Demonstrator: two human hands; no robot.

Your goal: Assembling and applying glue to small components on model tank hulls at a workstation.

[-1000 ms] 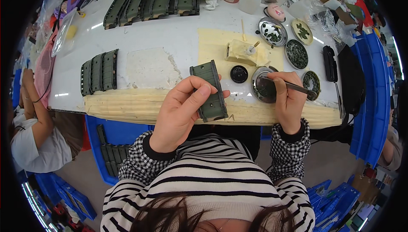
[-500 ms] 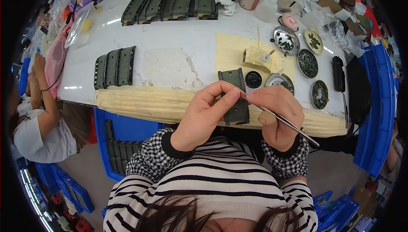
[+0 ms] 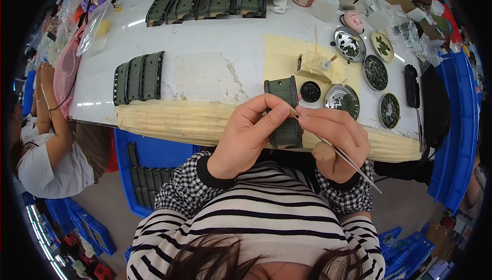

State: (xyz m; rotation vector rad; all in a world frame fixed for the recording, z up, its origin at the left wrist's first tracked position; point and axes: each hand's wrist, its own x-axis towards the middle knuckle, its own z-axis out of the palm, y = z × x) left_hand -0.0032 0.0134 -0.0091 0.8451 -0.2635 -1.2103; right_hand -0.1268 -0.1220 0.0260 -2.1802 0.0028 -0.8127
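A dark green ribbed panel point(image 3: 283, 134) lies over the padded front edge of the table, partly hidden by my hands. My left hand point(image 3: 246, 136) is in front of it, thumb and forefinger pinched together; whatever is between the fingertips is too small to make out. Thin metal tweezers point(image 3: 353, 164) rest in my right hand point(image 3: 335, 136), their tips meeting my left fingertips above the panel. The thumb of my right hand has a tan covering on it. Just beyond the right hand are a black round lid point(image 3: 310, 91) and a metal dish of small dark green pieces point(image 3: 342, 100).
More green panels stand in a short row point(image 3: 138, 77) at left and a longer row point(image 3: 205, 1) at the back. Several dishes of green bits point(image 3: 375, 72) and a masking-taped block point(image 3: 315, 67) are at right. A blue bin point(image 3: 154, 152) holds dark parts below. Another person point(image 3: 51, 147) sits at left.
The tweezers have turned in my right hand, so both their legs now show, with the rear end lower. My hands stay together over the panel. The view has shifted slightly.
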